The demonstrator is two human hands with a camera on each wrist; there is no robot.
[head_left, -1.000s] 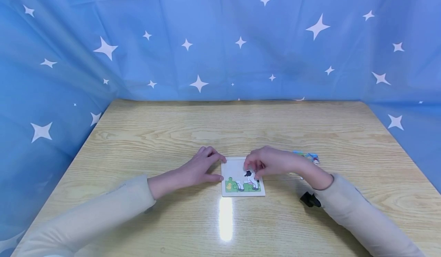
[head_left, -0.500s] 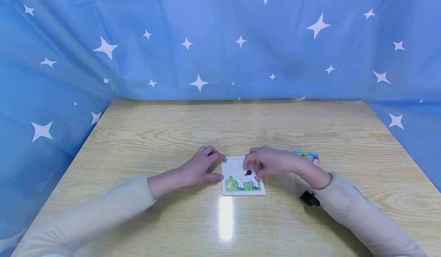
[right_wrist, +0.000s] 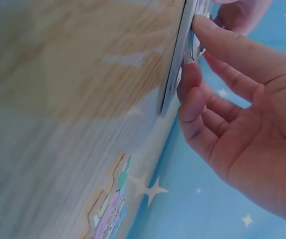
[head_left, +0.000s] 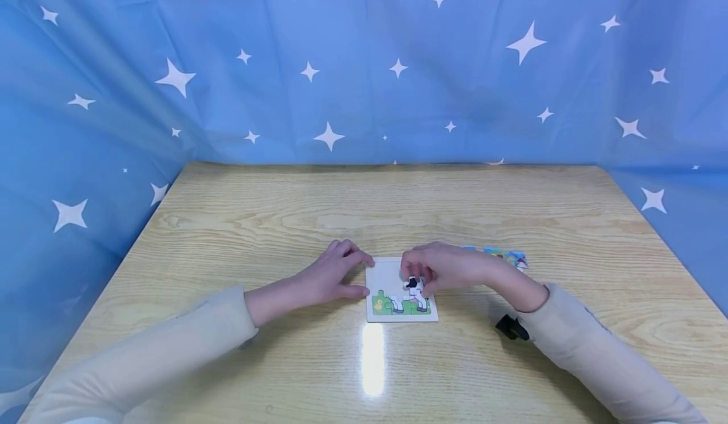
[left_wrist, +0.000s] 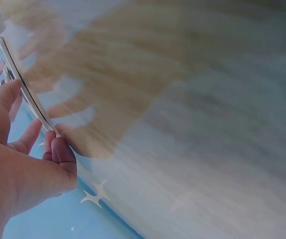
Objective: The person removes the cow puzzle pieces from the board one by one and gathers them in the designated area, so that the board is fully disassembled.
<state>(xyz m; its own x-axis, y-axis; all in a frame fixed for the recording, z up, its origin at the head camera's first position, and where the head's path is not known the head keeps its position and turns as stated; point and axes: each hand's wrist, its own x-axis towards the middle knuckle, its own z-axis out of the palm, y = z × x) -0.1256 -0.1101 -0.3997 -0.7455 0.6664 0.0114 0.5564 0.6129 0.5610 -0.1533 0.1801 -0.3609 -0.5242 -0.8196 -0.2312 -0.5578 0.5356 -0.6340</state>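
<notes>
A square jigsaw puzzle board point(head_left: 400, 319) with a white rim lies on the table. Along its bottom sit joined green pieces point(head_left: 382, 305) with a yellow duck and cow legs; the upper part shows bare backing. My left hand point(head_left: 334, 275) rests at the board's left side, thumb and a fingertip touching its edge. In the left wrist view, its fingers point(left_wrist: 14, 94) meet the board's thin edge. My right hand point(head_left: 446, 265) pinches a black-and-white cow puzzle piece point(head_left: 416, 283) over the board's right side. The right wrist view shows thumb and fingers close around it, partly hiding it.
Several loose, colourful puzzle pieces point(head_left: 512, 258) lie right of the board, partly hidden behind the right forearm. A black device point(head_left: 512, 328) is at the right wrist. Star-printed blue cloth point(head_left: 364, 64) hangs behind the wooden table point(head_left: 273, 203).
My right hand has shifted very slightly to the left, still pinching the cow puzzle piece, and a little more of the loose pieces shows. The left hand has stayed at the board's edge.
</notes>
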